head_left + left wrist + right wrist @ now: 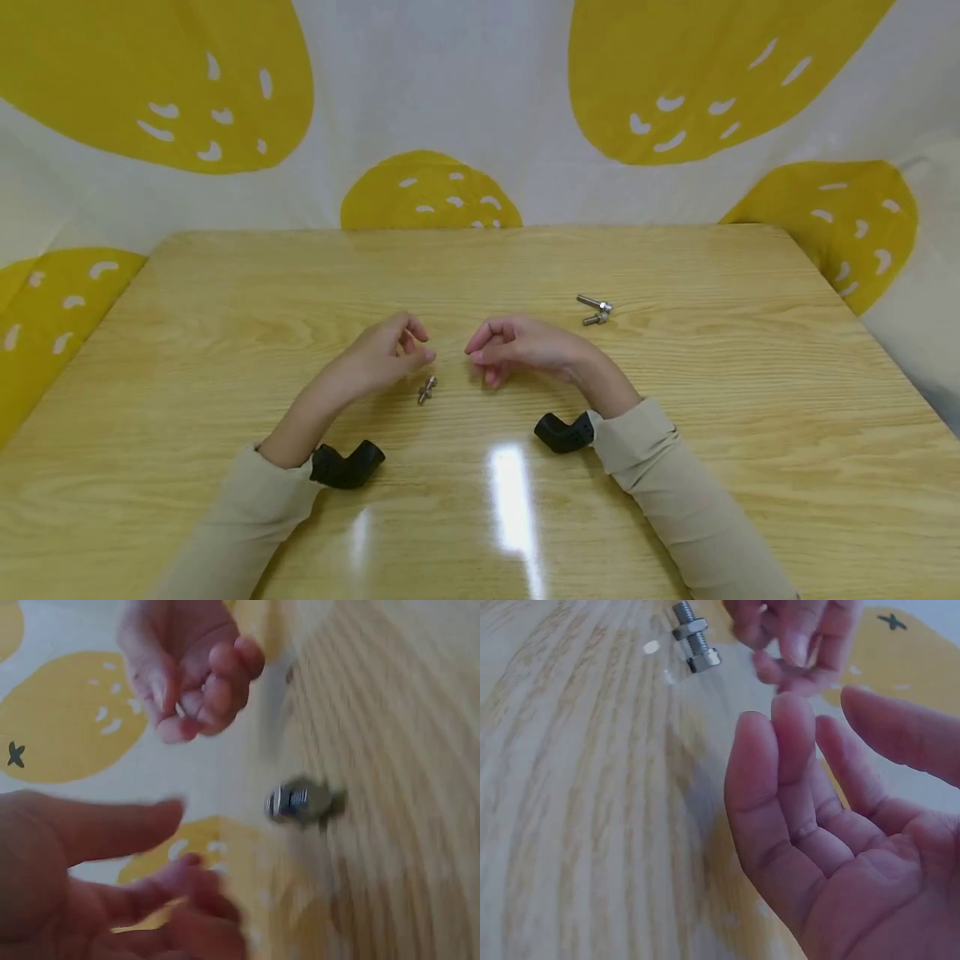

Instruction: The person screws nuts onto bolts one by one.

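A bolt with a nut threaded on it (427,389) lies on the wooden table just below the left fingertips. In the right wrist view this bolt (695,637) shows its head and the nut partway along the thread; in the left wrist view it (300,801) is blurred. My left hand (378,357) hovers over the table with thumb and fingers apart, holding nothing visible. Facing it across a small gap, my right hand (525,346) has loosely bent fingers (757,780) and a bare palm. Neither hand touches the bolt.
Farther back on the right lie a longer bolt (591,302) and a shorter bolt (596,318), close together. Black curved wrist mounts (348,465) stick out from both sleeves. A white cloth with yellow shapes (442,100) hangs behind the table's back edge.
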Motion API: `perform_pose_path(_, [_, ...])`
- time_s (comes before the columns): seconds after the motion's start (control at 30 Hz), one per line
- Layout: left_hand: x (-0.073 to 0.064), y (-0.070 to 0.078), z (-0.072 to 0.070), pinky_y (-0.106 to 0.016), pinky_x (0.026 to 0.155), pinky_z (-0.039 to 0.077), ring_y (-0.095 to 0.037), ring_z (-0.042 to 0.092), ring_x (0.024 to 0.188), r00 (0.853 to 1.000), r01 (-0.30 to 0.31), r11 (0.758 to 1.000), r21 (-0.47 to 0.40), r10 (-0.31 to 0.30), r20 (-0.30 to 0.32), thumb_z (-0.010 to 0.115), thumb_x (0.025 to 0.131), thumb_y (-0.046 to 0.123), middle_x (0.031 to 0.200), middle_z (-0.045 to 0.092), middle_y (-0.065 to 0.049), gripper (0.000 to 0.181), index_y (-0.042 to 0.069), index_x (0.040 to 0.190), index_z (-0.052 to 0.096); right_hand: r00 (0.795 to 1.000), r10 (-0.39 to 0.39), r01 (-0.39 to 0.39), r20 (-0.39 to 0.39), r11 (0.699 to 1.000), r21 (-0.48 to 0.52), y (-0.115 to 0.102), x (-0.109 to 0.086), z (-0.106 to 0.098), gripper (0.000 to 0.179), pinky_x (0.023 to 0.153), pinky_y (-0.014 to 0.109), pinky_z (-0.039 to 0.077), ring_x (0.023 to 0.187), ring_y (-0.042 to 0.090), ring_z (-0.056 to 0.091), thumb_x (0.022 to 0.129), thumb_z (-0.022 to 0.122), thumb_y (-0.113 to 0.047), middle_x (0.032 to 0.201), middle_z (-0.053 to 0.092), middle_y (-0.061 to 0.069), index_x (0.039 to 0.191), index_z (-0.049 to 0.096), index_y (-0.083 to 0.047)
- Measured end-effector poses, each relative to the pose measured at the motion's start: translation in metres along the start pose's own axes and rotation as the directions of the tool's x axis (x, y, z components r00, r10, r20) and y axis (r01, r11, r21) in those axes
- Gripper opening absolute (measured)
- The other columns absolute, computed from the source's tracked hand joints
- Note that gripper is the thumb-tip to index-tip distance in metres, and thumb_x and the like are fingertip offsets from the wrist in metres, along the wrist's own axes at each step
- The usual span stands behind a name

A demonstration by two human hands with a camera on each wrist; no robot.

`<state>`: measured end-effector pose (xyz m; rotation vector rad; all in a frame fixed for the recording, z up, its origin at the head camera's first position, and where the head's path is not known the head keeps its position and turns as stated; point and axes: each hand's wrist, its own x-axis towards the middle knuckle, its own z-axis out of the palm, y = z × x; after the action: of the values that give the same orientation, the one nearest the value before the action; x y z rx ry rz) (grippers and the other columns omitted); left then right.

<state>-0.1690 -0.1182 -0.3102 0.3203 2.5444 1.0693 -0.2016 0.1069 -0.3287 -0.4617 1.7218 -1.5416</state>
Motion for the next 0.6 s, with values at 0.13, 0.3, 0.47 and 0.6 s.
perform_pose_path(0.13, [-0.005, 0.000, 0.001, -0.025, 0.056, 0.040, -0.015, 0.048, 0.064, 0.992, 0.024, 0.988, 0.154, -0.043, 0.121, 0.065, 0.087, 0.027, 0.075, 0.054, -0.006, 0.029, 0.002, 0.092, 0.052, 0.999, 0.018, -0.017, 0.038, 1.000, -0.020, 0.003, 0.003, 0.002, 0.027, 0.069, 0.029, 0.054, 0.069, 0.015, 0.059, 0.092, 0.052, -0.004, 0.089, 0.060, 0.011, 0.113, 0.047, 0.012])
perform_pose_path(0.3, [-0.006, 0.003, 0.011, -0.023, 0.054, 0.038, -0.013, 0.047, 0.061, 0.994, -0.012, 0.965, 0.263, -0.017, 0.107, 0.069, 0.084, 0.019, 0.071, 0.054, -0.003, 0.020, 0.005, 0.078, 0.056, 0.998, 0.023, -0.022, 0.050, 1.000, -0.008, 0.005, 0.004, 0.004, 0.025, 0.070, 0.030, 0.054, 0.070, 0.016, 0.060, 0.092, 0.052, -0.005, 0.088, 0.062, 0.011, 0.112, 0.049, 0.011])
perform_pose_path(0.47, [-0.004, 0.006, 0.016, -0.023, 0.057, 0.042, -0.012, 0.049, 0.063, 0.992, -0.126, 0.956, 0.264, 0.114, 0.062, 0.066, 0.085, 0.015, 0.072, 0.058, -0.002, 0.014, 0.005, 0.080, 0.059, 0.996, 0.028, -0.028, 0.084, 1.000, 0.003, 0.005, 0.004, 0.008, 0.026, 0.073, 0.032, 0.054, 0.073, 0.017, 0.062, 0.094, 0.052, -0.010, 0.091, 0.065, 0.012, 0.113, 0.049, 0.008])
perform_pose_path(0.6, [-0.003, 0.012, 0.020, -0.022, 0.060, 0.045, -0.011, 0.053, 0.067, 0.974, -0.215, 0.941, 0.260, 0.225, -0.007, 0.065, 0.086, 0.014, 0.076, 0.062, -0.002, 0.010, 0.005, 0.085, 0.061, 0.997, -0.006, 0.003, 0.080, 0.999, 0.039, 0.007, 0.005, 0.011, 0.021, 0.075, 0.032, 0.054, 0.073, 0.017, 0.063, 0.095, 0.051, -0.011, 0.088, 0.066, 0.011, 0.109, 0.050, 0.005])
